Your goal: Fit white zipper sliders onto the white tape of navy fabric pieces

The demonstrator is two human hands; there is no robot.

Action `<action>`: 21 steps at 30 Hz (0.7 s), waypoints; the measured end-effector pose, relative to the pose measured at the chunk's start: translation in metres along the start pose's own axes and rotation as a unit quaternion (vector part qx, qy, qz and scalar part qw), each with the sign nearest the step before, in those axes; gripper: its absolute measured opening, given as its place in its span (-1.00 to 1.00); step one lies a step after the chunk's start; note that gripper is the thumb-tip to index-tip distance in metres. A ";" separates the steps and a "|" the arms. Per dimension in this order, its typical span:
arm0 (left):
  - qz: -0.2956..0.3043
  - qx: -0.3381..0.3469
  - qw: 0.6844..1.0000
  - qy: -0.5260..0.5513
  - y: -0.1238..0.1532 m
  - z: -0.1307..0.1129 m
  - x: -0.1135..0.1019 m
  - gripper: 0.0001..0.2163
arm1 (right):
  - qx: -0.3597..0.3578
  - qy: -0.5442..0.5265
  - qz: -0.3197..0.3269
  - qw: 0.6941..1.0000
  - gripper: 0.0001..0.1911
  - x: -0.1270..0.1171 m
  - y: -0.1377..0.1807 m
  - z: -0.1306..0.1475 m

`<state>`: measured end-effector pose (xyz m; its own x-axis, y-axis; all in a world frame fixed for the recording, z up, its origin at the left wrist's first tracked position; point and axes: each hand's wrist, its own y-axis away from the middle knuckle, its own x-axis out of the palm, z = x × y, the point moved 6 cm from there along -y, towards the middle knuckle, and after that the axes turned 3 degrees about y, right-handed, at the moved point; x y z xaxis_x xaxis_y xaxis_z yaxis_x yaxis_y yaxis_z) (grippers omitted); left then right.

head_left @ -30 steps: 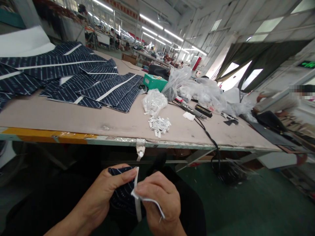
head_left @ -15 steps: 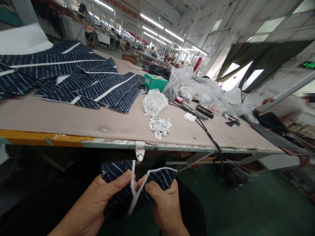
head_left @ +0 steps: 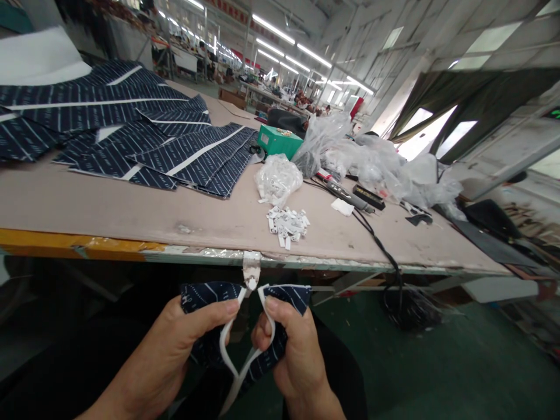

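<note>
Both hands grip one piece of navy patterned fabric (head_left: 266, 364) with a white edge strip, held in front of the table edge. My left hand (head_left: 168, 344) pinches its left side, thumb on top near the white strip. The right side is in the grasp of my right hand (head_left: 297, 344), thumb on top and fingers curled beneath. Between the hands the white-edged borders spread apart and meet lower down in a V. Just beyond the fabric, a small whitish fitting (head_left: 251, 270) hangs at the table's edge. The fabric's lower part is lost in shadow.
On the table (head_left: 210, 224) lie stacked navy fabric panels (head_left: 192, 157), small white tags (head_left: 287, 224), a plastic bag of white pieces (head_left: 278, 178), a green box (head_left: 279, 141), a grey corded tool (head_left: 347, 195) and crumpled clear plastic (head_left: 371, 160). A black cable (head_left: 378, 242) drops over the edge.
The fabric's white-edged borders have spread wider, opening a larger gap between them. My right fingers now show curled inside the gap. The view has shifted slightly.
</note>
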<state>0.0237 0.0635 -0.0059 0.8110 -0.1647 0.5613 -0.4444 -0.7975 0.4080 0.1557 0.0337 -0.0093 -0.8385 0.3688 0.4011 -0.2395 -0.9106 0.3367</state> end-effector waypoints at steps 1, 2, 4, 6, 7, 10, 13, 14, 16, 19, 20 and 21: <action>0.007 0.004 1.000 -0.002 0.000 -0.001 0.001 -0.83 | 0.002 0.005 0.003 1.000 -0.61 0.000 0.000 -0.001; 0.015 0.005 1.000 -0.004 -0.001 -0.001 0.002 -0.83 | 0.005 0.008 0.006 1.000 -0.61 0.000 -0.001 -0.002; 0.019 0.003 1.000 -0.009 -0.001 -0.001 0.004 -0.82 | 0.013 0.010 0.013 1.000 -0.61 0.001 -0.003 -0.003; 0.003 0.002 1.000 -0.015 -0.002 -0.002 0.003 -0.82 | 0.014 0.010 0.012 1.000 -0.61 0.001 -0.004 -0.002; 0.000 0.003 1.000 -0.022 -0.002 -0.003 0.003 -0.82 | 0.016 0.009 0.011 1.000 -0.62 0.001 -0.005 -0.003; 0.011 0.008 0.999 -0.044 -0.002 -0.004 0.005 -0.80 | 0.021 0.007 0.014 1.000 -0.62 0.002 -0.006 -0.003; -0.004 0.003 0.999 -0.042 -0.003 -0.003 0.004 -0.78 | 0.026 0.010 0.023 0.999 -0.62 0.004 -0.006 -0.003; -0.020 0.001 0.999 -0.039 -0.003 -0.003 0.002 -0.78 | 0.029 0.011 0.024 0.999 -0.63 0.004 -0.006 -0.003; -0.046 -0.006 0.998 -0.038 -0.004 -0.001 -0.001 -0.77 | 0.032 0.013 0.022 0.999 -0.63 0.004 -0.006 -0.003; -0.050 -0.008 0.997 -0.051 -0.006 0.000 -0.002 -0.74 | 0.031 0.007 0.020 0.999 -0.64 0.003 -0.006 -0.003; -0.047 -0.004 0.998 -0.051 -0.006 -0.001 -0.001 -0.74 | 0.031 0.003 0.022 0.999 -0.64 0.004 -0.006 -0.003; -0.044 0.002 0.998 -0.047 -0.007 -0.002 0.000 -0.73 | 0.032 -0.002 0.024 0.999 -0.64 0.004 -0.006 -0.003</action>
<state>0.0256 0.0699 -0.0071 0.8791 -0.1475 0.4532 -0.3687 -0.8131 0.4505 0.1521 0.0407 -0.0120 -0.8460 0.3261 0.4219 -0.1669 -0.9134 0.3713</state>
